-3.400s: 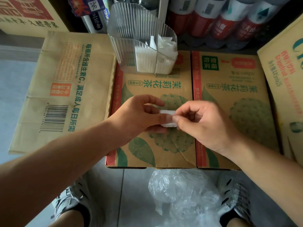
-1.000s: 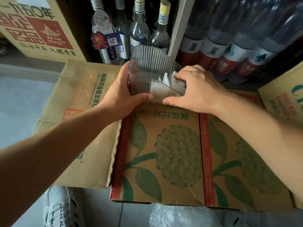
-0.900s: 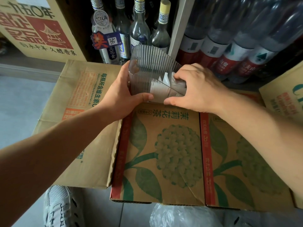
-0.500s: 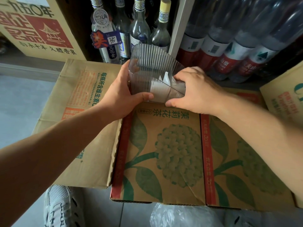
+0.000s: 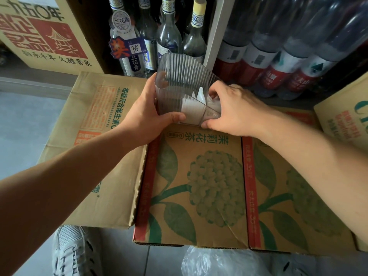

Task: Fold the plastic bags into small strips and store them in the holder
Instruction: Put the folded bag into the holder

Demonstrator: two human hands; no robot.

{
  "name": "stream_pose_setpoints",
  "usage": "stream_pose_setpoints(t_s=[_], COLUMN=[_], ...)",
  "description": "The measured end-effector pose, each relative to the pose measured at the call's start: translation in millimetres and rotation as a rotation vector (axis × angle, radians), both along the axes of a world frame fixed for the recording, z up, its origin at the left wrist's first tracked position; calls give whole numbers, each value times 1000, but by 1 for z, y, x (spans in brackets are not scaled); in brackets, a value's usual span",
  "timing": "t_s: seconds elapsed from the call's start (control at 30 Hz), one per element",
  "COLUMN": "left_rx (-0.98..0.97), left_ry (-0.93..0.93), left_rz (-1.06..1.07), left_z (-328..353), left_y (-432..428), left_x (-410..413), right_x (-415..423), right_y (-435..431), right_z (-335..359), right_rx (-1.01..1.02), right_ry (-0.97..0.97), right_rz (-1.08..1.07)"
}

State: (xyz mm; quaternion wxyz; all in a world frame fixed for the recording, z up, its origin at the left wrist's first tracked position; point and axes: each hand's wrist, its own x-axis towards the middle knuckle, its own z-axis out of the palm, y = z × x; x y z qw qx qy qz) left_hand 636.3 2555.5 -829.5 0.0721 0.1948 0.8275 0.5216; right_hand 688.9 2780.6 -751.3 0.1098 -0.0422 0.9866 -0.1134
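A: Colour of the holder (image 5: 183, 76)?
B: Clear, smoky grey; fine vertical ribs. Inside, folded strips (image 5: 192, 112), white.
A: And the carton (image 5: 199, 186) under it?
B: Tan card, green flower-and-leaf print, green lettering, red bands at the edges.
A: Behind?
B: Row of bottles (image 5: 278, 72), red-and-white labels.

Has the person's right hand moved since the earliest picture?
Yes. The right hand went forward, from over the green flower print on the brown cardboard carton to the clear ribbed plastic holder at the carton's far edge.

Glass bottles (image 5: 169, 34), red-labelled plastic bottles (image 5: 278, 62) behind cardboard boxes (image 5: 199, 186); shoe (image 5: 73, 251).
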Motion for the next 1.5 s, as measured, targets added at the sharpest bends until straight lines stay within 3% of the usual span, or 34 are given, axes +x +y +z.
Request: stream_pose_setpoints(t_s=[0.23, 0.43, 0.73, 1.07, 1.5], left_rx=[4, 10, -25, -39, -54], left_ry=[-1, -2, 12, 9, -12], left_rz=[-2, -5, 23, 25, 62], left_z=[0, -1, -7, -5, 7], left_y=[-1, -1, -2, -4, 0], left_x=[0, 0, -3, -2, 8], right_x=[0, 13, 23, 28, 21], right_y=[0, 4, 15, 16, 17], right_z=[1, -15, -28, -37, -37], right_rx=[94, 128, 120, 159, -39], right_ry=[-23, 197, 367, 345, 428], right_rz=[57, 73, 135, 100, 92])
